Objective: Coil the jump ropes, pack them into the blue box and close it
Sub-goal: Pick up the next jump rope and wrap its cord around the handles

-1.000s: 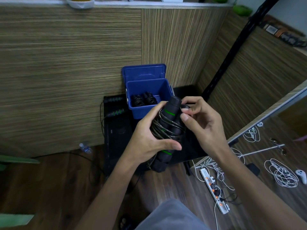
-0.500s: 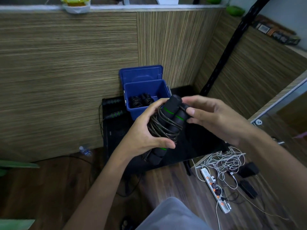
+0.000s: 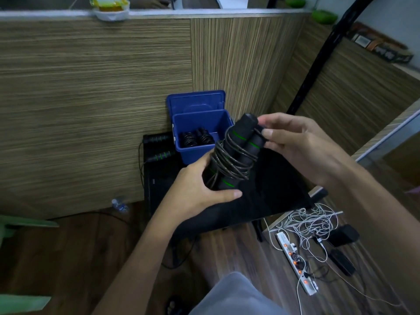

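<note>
At frame center, left hand (image 3: 193,196) is gripping the coiled jump rope (image 3: 234,155) low; right hand (image 3: 302,144) fingers are pinching its handle tops.

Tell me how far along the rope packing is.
One coiled rope already sits in the open blue box. The left hand grips a second rope, cord wound round its handles; the right hand pinches its top. A third rope lies uncoiled beside the box, lid still up.

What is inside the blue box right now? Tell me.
Inside the blue box, one coiled jump rope lies at the left of the floor, its two black handles wound with cord. The right part of the floor is hidden behind the rope bundle held in front.
</note>
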